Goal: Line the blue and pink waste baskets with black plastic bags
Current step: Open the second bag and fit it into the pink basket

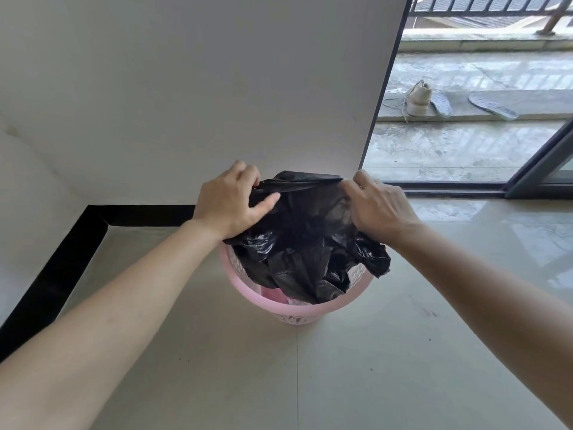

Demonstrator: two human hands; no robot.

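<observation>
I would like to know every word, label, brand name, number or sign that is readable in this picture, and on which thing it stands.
None: no readable text appears anywhere.
black bag: plain, no print.
pink basket: no label visible.
shoe and insoles outside: too small and blurred to show any brand.

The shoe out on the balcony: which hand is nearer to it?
Right. The right hand grips the black bag just below the shoe; the left hand grips it further left.
</observation>
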